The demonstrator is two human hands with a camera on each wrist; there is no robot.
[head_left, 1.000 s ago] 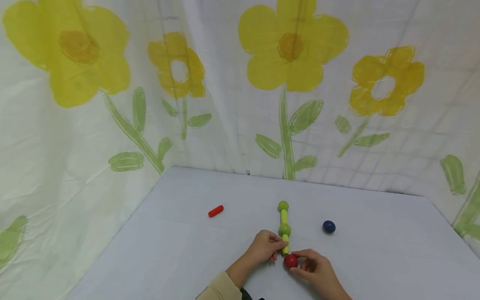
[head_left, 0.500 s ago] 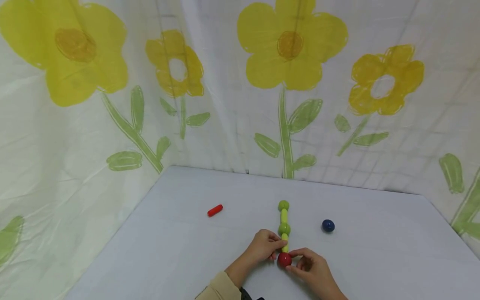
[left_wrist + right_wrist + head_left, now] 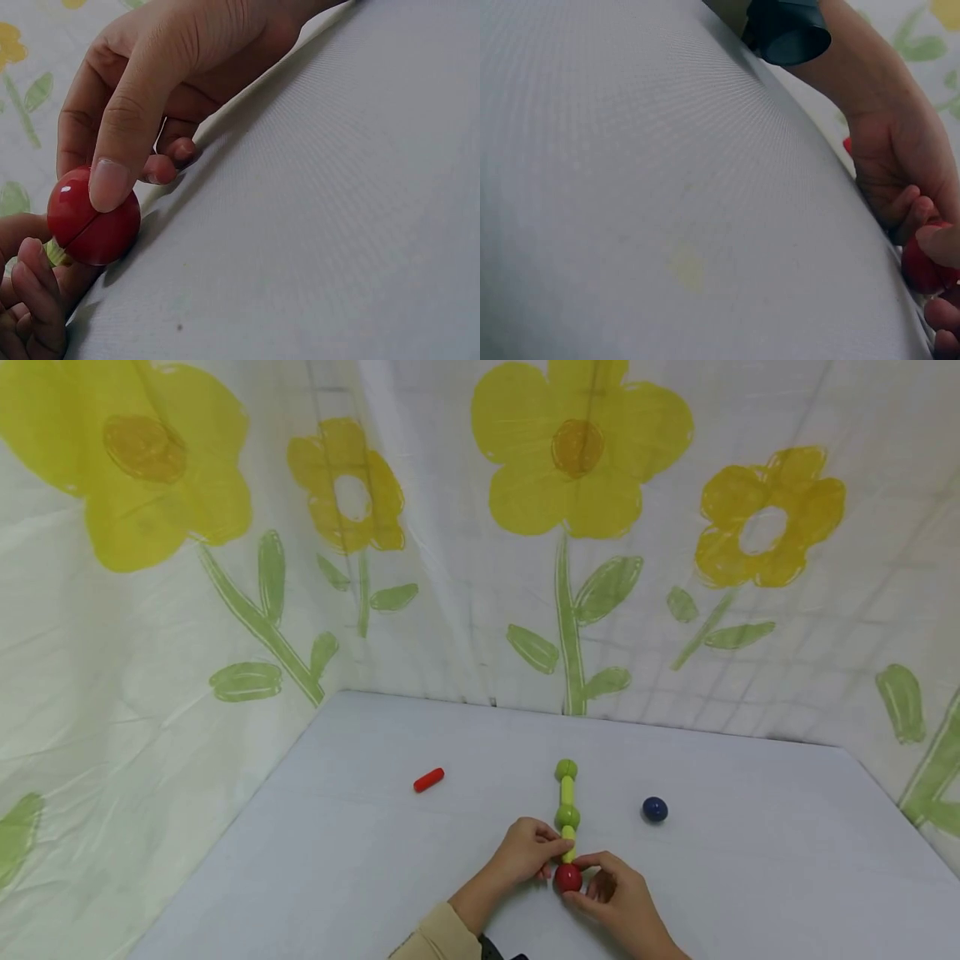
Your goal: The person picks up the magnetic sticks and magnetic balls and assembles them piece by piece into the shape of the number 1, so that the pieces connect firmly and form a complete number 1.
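1. At the near side of the table [image 3: 337,827], the red ball [image 3: 567,877] sits at the near end of the near rod [image 3: 568,855] — the 2 look to be touching.
2. The right hand [image 3: 622,893] is narrow, thumb and fingers pinching the red ball from its right.
3. The left hand [image 3: 527,849] is narrow too, gripping the near rod from its left.
4. Farther off in the same row, almost straight, come the middle ball [image 3: 567,817], the far rod [image 3: 567,791] and the far ball [image 3: 566,769] — all 3 green.
5. To the left of the row, well apart, a red stick [image 3: 428,779] lies aslant.
6. To the right, also well apart, rests a blue ball [image 3: 655,809].
7. A beige sleeve [image 3: 441,935] covers part of the left forearm.
8. Past the table's far edge hangs a cloth [image 3: 442,527] with yellow flowers.
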